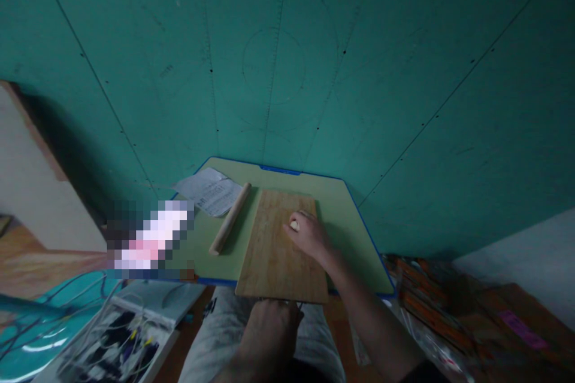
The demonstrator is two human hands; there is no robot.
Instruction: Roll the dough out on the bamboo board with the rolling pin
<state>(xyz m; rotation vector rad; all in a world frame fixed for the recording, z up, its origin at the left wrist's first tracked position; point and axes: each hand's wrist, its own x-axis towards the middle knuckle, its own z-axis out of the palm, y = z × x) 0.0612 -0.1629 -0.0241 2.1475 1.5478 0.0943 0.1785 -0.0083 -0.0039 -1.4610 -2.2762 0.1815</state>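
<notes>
My right hand (308, 233) is on the wooden cutting board (276, 251), its fingers curled around a small pale lump that looks like dough (294, 225). Just below the board's near edge is my left hand (275, 317), bent like a fist with its knuckles up. Its fingertips are hidden, and a thin dark bit shows beside it, too small to name. A wooden rolling pin (230, 219) lies slantwise to the left of the board, apart from both hands.
The small light-green table (359, 239) has a blue rim and stands against a green wall. A printed sheet (211, 191) and a pixelated patch are at its left. Cables fill a white box (162, 347) lower left; cardboard boxes (489, 335) are at right.
</notes>
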